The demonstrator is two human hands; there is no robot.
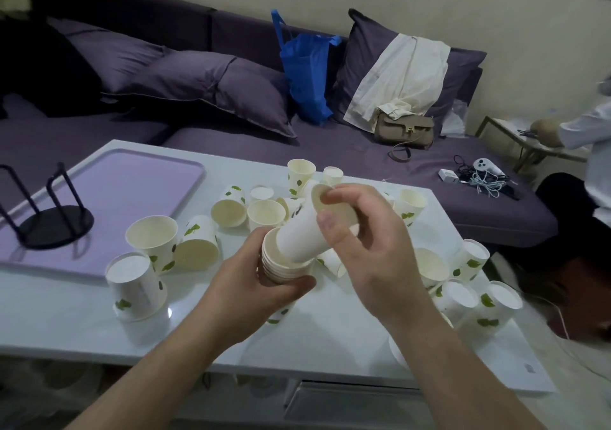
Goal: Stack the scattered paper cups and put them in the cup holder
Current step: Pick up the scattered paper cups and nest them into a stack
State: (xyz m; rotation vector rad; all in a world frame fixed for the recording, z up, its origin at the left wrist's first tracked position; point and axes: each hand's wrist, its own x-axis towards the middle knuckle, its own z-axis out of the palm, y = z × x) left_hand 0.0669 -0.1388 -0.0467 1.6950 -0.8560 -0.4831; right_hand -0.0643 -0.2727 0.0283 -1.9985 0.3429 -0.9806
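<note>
left grip (254, 274) round cup stack (284, 264), right grip (360, 237) round top cup (307, 234), loose cups (155, 241) all around

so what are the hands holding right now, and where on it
The left hand grips the stack of nested cups around its side near the rims. The right hand pinches a single cup by its upper end, lower end entering the stack.

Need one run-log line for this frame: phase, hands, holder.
phase: stacking | left hand: grips cup stack | right hand: seating paper cup in stack | cup holder: empty, on purple tray
</note>
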